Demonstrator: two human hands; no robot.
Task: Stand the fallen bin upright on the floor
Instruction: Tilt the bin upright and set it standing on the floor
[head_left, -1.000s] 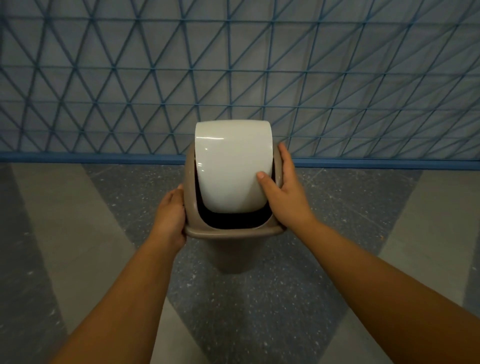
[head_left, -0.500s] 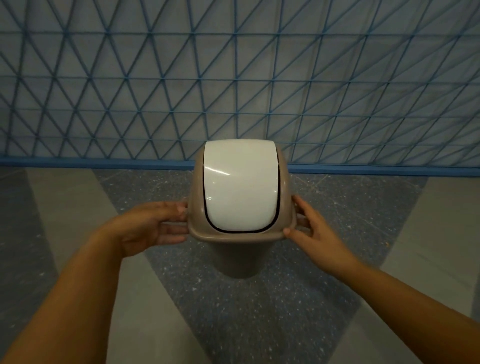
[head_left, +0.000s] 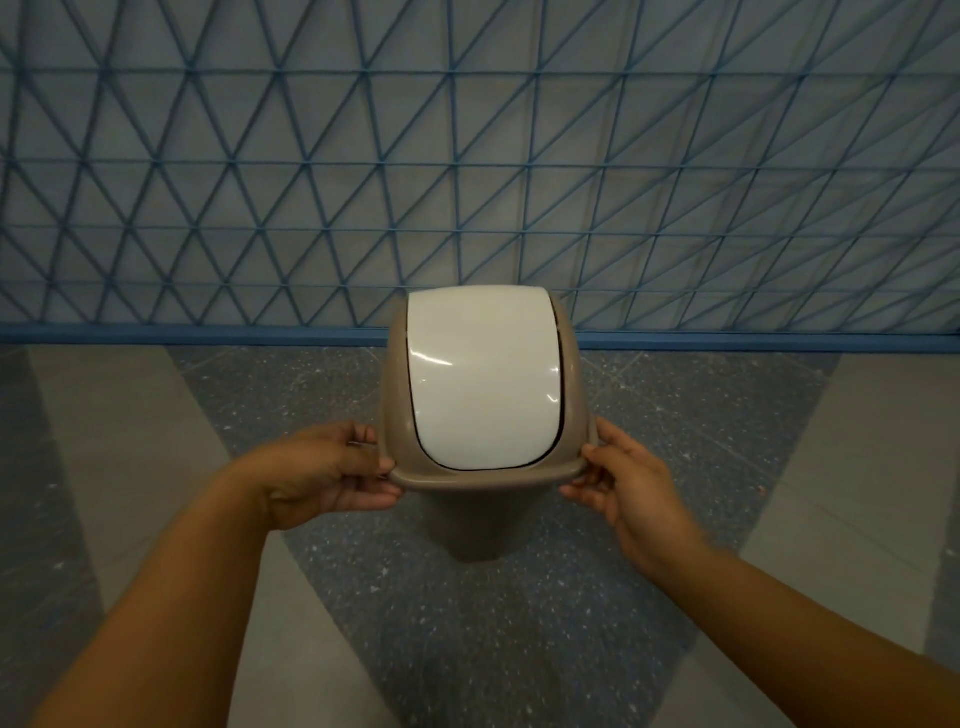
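Both hands flank the bin (head_left: 480, 514), one on each side of its rim. Left hand (head_left: 322, 475): fingers curled, thumb on top of the rim's left edge, remaining fingers tucked under it, so the rim is pinched between thumb and fingers. Right hand (head_left: 631, 486): fingers loosely spread and bent, tips touching the rim's right edge from the side and below; a closed grip cannot be confirmed from this view. Both forearms enter from the lower corners and converge on the bin.

Bin position: upright, seen from above, taupe body tapering down to a base on the floor (head_left: 519, 649). The base sits on a dark speckled floor section, between lighter grey sections to left and right. Whether the base bears fully on the floor cannot be told. White swing lid (head_left: 483, 376): seated in the taupe collar, closed, with a thin dark gap along its near edge.

Beyond the bin: a blue skirting strip (head_left: 208, 335) along the floor edge, then a wall (head_left: 467, 156) with a blue triangular line pattern.
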